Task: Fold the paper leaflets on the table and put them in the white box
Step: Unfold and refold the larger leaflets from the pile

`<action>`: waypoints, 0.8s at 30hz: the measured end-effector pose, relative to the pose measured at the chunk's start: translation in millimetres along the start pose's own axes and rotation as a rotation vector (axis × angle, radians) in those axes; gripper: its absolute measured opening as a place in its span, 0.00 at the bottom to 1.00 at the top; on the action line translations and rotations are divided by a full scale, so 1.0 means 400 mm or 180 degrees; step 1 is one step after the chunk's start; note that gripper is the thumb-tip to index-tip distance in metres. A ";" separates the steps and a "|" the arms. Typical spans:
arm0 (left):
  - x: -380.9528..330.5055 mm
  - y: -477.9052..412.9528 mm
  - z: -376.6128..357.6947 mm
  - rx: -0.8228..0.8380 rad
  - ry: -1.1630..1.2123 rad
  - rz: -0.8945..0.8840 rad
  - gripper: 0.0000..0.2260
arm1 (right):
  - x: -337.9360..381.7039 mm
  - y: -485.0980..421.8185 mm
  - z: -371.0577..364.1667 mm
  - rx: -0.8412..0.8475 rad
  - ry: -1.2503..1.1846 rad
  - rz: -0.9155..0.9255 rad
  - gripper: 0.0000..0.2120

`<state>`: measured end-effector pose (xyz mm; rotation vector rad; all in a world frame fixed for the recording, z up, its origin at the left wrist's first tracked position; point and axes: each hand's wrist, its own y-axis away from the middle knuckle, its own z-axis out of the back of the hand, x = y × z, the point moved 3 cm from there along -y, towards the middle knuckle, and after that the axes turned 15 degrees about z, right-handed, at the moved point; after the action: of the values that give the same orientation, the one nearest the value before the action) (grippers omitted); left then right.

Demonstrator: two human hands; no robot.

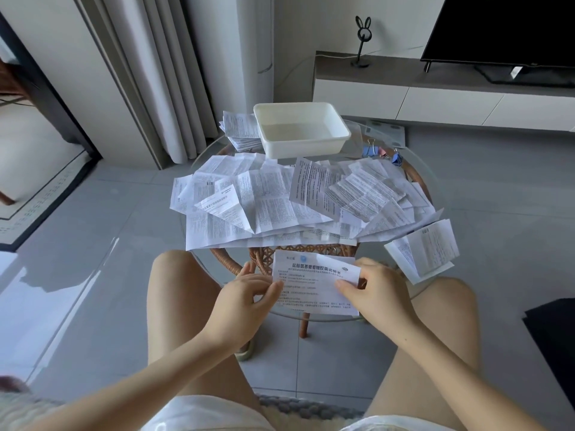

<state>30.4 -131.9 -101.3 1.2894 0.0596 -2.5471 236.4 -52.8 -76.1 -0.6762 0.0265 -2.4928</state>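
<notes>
Two bare forearms reach in from the near edge over the person's white shorts, with a bare knee on either side. Between the knees, just above the near rim of the round glass table, both hands hold one printed leaflet. The left hand pinches the leaflet's left edge between thumb and curled fingers. The right hand grips its right side, thumb on the printed face and fingers behind, where a flap of paper is already turned over. The sheet faces the camera, with a bold blue heading across the top (the smaller print is too fine to read). Beyond it, a loose pile of unfolded leaflets covers most of the tabletop and overlaps itself, and one creased leaflet hangs off the right edge. At the far side of the table stands the white box, open-topped, with a stack of leaflets touching its left wall. A few binder clips lie to the right of the box. A woven wicker base shows through the glass. Far right, a dark television sits on a low cabinet. Pale curtains hang at the far left.
</notes>
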 end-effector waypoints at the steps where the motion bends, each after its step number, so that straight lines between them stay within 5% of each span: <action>1: 0.002 -0.001 0.000 -0.0185 -0.0042 -0.0039 0.18 | -0.003 -0.002 -0.006 0.0015 0.0050 -0.0040 0.14; 9: 0.009 -0.010 -0.003 -0.0947 -0.0770 -0.0500 0.13 | 0.017 -0.013 -0.027 0.0177 0.0525 -0.0253 0.09; 14: -0.005 -0.005 -0.018 -0.0825 -0.1338 -0.1178 0.03 | 0.027 -0.005 -0.031 -0.0196 0.0579 -0.0126 0.23; 19: -0.040 0.004 -0.056 -0.0136 -0.1718 -0.1751 0.24 | 0.017 -0.005 -0.051 -0.0610 0.0615 0.0088 0.28; 24: -0.032 -0.010 -0.062 0.0101 -0.1931 -0.1696 0.31 | 0.009 -0.008 -0.057 -0.0548 0.0660 0.0048 0.24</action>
<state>55.8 -121.1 -106.5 0.4939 0.2657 -3.2915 221.4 -54.9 -93.8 -0.4802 0.3248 -2.5559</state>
